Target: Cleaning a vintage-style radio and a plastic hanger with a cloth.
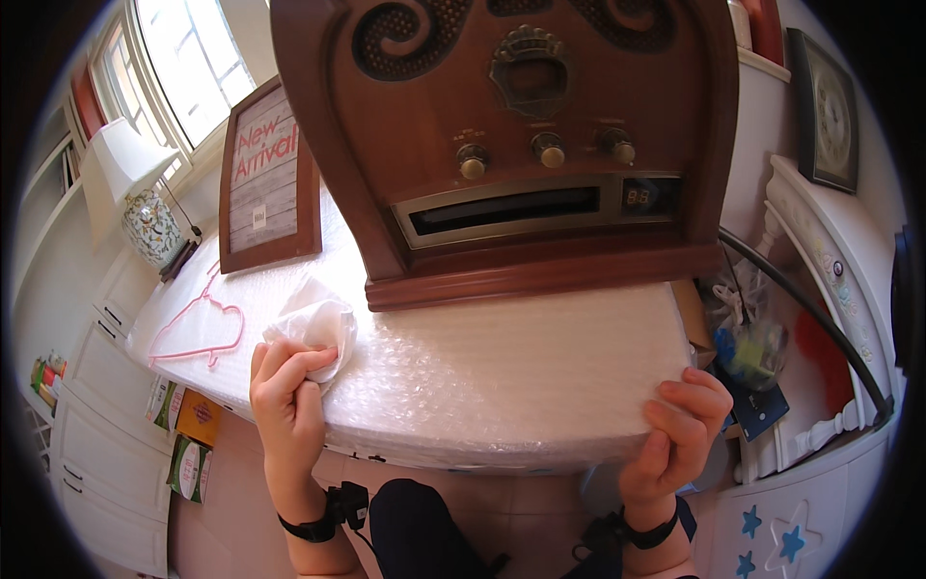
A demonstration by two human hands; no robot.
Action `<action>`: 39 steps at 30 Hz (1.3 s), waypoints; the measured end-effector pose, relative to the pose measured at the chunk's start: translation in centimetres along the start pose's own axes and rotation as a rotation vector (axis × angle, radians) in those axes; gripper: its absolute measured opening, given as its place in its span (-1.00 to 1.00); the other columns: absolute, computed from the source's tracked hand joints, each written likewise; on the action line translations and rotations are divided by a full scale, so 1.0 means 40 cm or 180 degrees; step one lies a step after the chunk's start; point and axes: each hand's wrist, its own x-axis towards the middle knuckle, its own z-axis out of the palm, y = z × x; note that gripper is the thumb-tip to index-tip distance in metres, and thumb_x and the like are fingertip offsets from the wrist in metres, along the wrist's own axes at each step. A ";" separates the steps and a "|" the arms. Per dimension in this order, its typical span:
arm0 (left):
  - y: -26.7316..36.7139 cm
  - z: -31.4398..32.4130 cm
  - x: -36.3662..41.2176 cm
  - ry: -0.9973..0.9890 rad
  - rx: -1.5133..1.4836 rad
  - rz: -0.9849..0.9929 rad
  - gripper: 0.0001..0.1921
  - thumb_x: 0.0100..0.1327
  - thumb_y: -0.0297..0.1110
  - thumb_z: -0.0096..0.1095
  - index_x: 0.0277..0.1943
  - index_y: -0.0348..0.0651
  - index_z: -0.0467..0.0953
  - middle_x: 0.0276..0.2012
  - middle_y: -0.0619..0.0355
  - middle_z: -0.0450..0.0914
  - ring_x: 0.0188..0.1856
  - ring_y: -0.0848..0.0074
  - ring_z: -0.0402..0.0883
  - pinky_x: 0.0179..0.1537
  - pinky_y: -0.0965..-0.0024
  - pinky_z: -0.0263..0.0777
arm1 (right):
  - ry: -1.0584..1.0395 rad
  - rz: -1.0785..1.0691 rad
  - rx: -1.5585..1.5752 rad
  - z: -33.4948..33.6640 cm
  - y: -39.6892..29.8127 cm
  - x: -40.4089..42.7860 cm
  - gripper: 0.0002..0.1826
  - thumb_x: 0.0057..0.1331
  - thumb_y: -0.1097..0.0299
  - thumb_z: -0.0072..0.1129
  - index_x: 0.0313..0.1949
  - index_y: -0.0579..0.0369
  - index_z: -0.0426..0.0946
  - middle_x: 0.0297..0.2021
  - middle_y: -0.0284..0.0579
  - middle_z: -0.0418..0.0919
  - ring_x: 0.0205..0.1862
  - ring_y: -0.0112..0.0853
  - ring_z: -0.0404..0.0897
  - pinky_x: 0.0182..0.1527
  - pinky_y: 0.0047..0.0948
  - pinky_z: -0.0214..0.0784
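Note:
A crumpled white tissue or cloth point(329, 318) is gripped in my left hand point(293, 383), just above the bubble-wrapped surface point(506, 362). At that surface's front right corner is my right hand point(680, 427), fingers curled; whether they pinch the wrap there cannot be told. Beyond both hands stands a retro-style wooden radio point(434, 130) with several brass knobs, a slot and a small lit display. Its top is cut off by the picture's edge. A pink plastic hanger point(239, 326) lies flat to the left of the tissue.
A framed sign point(262, 174) leans left of the radio, with a floral table lamp point(152, 224) farther left. A black cable point(803, 304) runs from behind the radio to the right, past plastic bags point(756, 347) and a white carved furniture piece. Boxes point(192, 463) are stacked below left.

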 end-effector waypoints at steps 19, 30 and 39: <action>-0.073 -0.156 0.187 -0.1608 0.0076 -0.0603 -0.65 -0.04 -0.65 0.04 -0.13 -0.22 0.52 -0.11 0.06 0.50 -0.03 0.18 0.39 0.06 0.25 0.21 | -0.1759 0.1478 -0.0022 -0.145 -0.200 0.371 -0.91 0.02 0.58 0.13 -0.42 0.17 0.49 -0.33 -0.09 0.50 -0.14 -0.11 0.45 -0.08 -0.23 0.29; -0.026 -0.218 0.791 -0.1349 -0.1143 -0.0075 -0.63 0.18 -0.39 0.05 0.04 -0.32 0.38 0.03 -0.13 0.41 0.12 0.12 0.33 0.17 0.23 0.14 | -0.0863 0.2220 -0.0047 -0.109 -0.382 0.877 -0.88 0.14 0.53 0.03 -0.28 0.19 0.42 -0.31 -0.14 0.45 -0.25 -0.33 0.41 -0.14 -0.46 0.26; -0.053 0.126 1.139 -0.2161 -0.2050 -0.0431 -0.27 0.24 0.15 -0.06 0.29 -0.24 0.09 0.26 -0.11 0.16 0.30 0.23 0.12 0.25 0.34 0.02 | -0.0913 0.1959 -0.1138 0.141 -0.454 1.023 -0.45 0.18 0.04 0.08 0.10 0.02 0.28 0.15 0.19 0.10 0.23 0.04 0.02 0.25 -0.12 -0.16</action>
